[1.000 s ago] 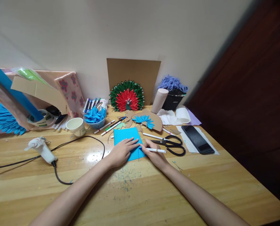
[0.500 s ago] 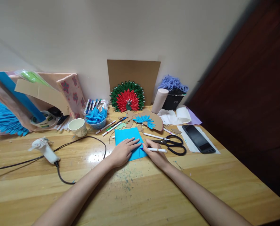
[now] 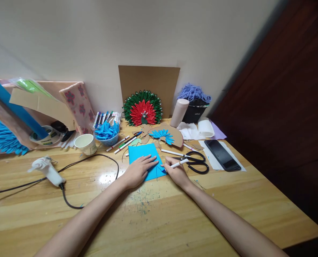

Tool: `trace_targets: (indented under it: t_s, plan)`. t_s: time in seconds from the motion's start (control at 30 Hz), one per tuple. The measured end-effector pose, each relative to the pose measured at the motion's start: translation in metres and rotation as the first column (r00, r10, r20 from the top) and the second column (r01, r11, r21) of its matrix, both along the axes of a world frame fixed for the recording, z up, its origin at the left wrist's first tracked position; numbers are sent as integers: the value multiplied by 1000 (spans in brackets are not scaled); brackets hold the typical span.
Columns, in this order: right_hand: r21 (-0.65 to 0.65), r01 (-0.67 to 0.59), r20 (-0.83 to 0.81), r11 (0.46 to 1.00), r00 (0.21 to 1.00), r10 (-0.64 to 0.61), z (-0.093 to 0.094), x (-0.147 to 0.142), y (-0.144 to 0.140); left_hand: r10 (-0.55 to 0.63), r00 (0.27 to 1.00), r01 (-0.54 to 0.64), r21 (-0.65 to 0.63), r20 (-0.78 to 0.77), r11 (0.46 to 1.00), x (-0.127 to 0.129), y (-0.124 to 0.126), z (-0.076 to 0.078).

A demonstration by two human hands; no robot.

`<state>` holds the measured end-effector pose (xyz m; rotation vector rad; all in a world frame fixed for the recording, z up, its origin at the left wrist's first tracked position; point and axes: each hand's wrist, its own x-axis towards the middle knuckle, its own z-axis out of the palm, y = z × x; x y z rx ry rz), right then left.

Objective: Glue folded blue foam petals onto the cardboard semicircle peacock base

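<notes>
Left hand (image 3: 137, 170) flat on blue sheet (image 3: 144, 157)

left hand (image 3: 137, 171) flat on the blue paper (image 3: 144, 157), right hand (image 3: 176, 173) gripping a white pen (image 3: 179, 164) at its edge, scissors (image 3: 195, 161) just beside.

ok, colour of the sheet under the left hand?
Bright blue, plain. The paper sheet lies flat under the left hand; the head view shows it.
</notes>
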<state>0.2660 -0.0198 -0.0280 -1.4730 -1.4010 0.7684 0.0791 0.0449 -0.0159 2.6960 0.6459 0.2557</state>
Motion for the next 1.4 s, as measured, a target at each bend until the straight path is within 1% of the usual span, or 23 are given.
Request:
trace_targets:
  t_s: [0.17,0.27,0.37,0.43,0.5,0.57,0.6,0.63,0.67,0.7,0.77,0.8,0.83,0.87,0.93,1.0,1.1,1.13,1.17,1.23,1.3,1.33,1.4]
  plan:
    - [-37,-4,-72,999,997,2,0,1,0,2,1000,-2,-3,7,1000,0,0,1]
    - [14,-1,-161,1000,987,3,5,1,-3,3,1000,-3,-10,17,1000,-1,-1,1]
    - [80,-52,-210,995,975,68,12,-2,-8,2,999,-2,-18,46,1000,-3,-2,-1]
    - [77,-133,-185,988,972,145,17,-5,-12,5,997,-4,-22,71,1000,-4,-4,-1]
    - [39,-203,-122,978,971,206,20,-9,-15,7,995,-4,-27,102,1000,-3,-5,-1]
    - [-5,-227,-56,974,972,226,22,-12,-17,23,990,-22,-14,142,1000,-3,-7,1]
    - [-17,-222,-28,975,975,221,23,-12,-17,59,983,-61,4,171,998,-3,-7,3]
    - [-20,-212,-5,977,977,212,23,-12,-18,120,971,-129,29,206,991,-4,-6,5]
    - [-18,-203,14,979,979,204,23,-12,-18,205,947,-226,57,246,973,-5,-4,6]
    - [-15,-199,31,980,979,199,23,-12,-19,307,908,-343,87,284,935,-8,-2,7]
    - [-14,-194,57,981,979,194,23,-11,-20,502,801,-567,145,326,811,-18,4,8]
    - [-13,-190,64,982,980,191,23,-12,-20,574,752,-643,173,324,746,-23,8,7]
    - [-10,-187,69,982,980,187,23,-12,-21,621,721,-687,196,307,700,-29,12,6]
    - [-3,-184,72,983,980,184,24,-13,-22,648,707,-705,208,285,678,-35,15,4]
    - [16,-186,77,982,980,185,26,-15,-23,656,711,-702,201,253,683,-44,20,0]
    - [44,-197,79,979,978,193,29,-16,-25,652,709,-701,173,269,691,-48,21,-2]
    - [105,-214,49,971,977,210,32,-15,-26,650,644,-738,103,402,667,-44,16,5]
    - [119,-222,23,968,975,220,32,-14,-27,639,616,-743,71,461,665,-41,12,9]
    - [125,-225,-17,966,973,229,32,-14,-27,617,597,-734,39,513,678,-37,7,13]
    - [131,-219,-125,967,964,235,32,-14,-27,548,607,-666,-8,575,746,-28,-3,20]
    - [143,-186,-231,972,949,215,31,-14,-27,473,657,-566,-30,588,824,-19,-13,22]
    - [148,-174,-264,974,942,208,31,-13,-27,444,681,-524,-36,583,851,-15,-17,22]
    - [148,-172,-285,974,936,209,30,-13,-26,406,718,-470,-38,566,882,-9,-24,19]
